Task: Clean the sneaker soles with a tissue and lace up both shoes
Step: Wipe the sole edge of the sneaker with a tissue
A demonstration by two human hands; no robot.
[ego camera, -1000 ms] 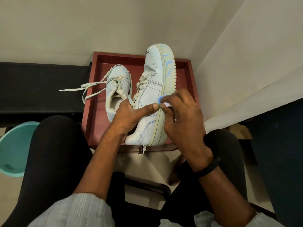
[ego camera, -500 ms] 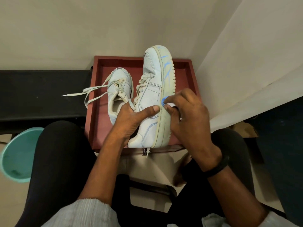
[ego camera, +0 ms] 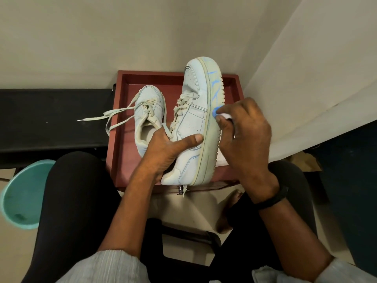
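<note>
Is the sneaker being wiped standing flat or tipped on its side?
Tipped: the sneaker shows its sole edge upward, left hand holding it.

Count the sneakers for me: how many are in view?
2. The held sneaker is on its side over the tray, gripped by the left hand, the right hand pressing a tissue to its sole. The second sneaker lies in the tray beside it.

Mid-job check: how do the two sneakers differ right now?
The held sneaker is tipped on its side, gripped by the left hand; the other sneaker sits upright in the tray. The held sneaker's sole edge shows blue marks, where the right hand presses a tissue; the other sneaker's sole is hidden. Both are white with pale laces.
</note>
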